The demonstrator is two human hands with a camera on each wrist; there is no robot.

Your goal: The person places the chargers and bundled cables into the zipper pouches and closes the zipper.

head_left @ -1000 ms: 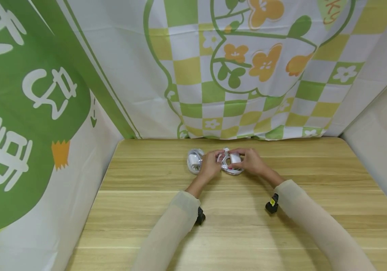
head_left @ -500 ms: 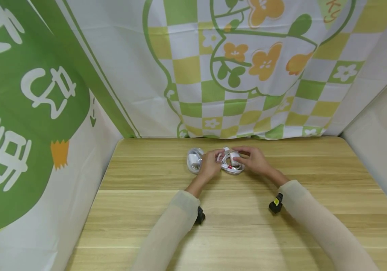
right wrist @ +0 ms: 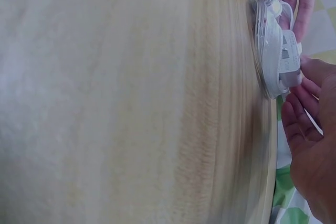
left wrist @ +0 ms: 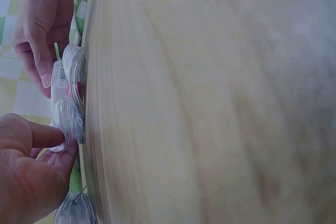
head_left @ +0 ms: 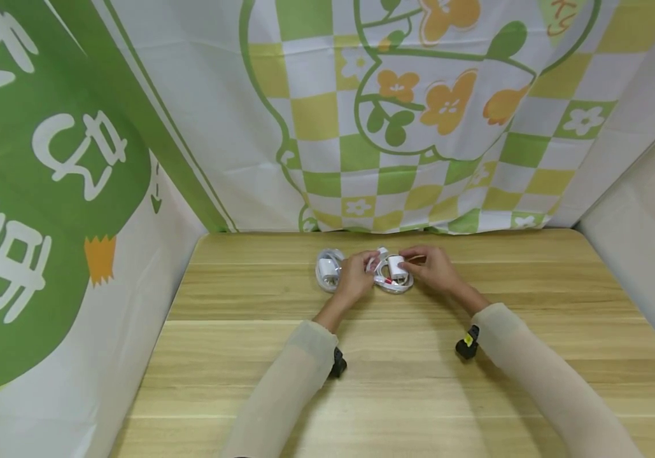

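A coiled white charging cable [head_left: 398, 289] in clear wrap lies near the table's far edge, with a white plug adapter [head_left: 397, 267] set over its middle. My left hand [head_left: 357, 277] pinches the left side of this coil between thumb and fingers, as the left wrist view shows. From the other side, my right hand [head_left: 435, 270] pinches the adapter, thumb at its near face in the right wrist view. A small red piece [left wrist: 73, 89] shows at the coil. Left of my left hand rests a second coiled cable [head_left: 335, 256] with its own white adapter [head_left: 328, 270].
The wooden table [head_left: 396, 394] ends just beyond the coils, against a hanging checked cloth [head_left: 361, 184]. A green printed cloth [head_left: 63, 222] covers the left side, and a pale wall [head_left: 648, 242] stands at the right.
My right hand has drawn slightly right, its fingers moving off the coil to the adapter's right side, so more of the adapter and the red piece shows. My left hand has stayed in place.
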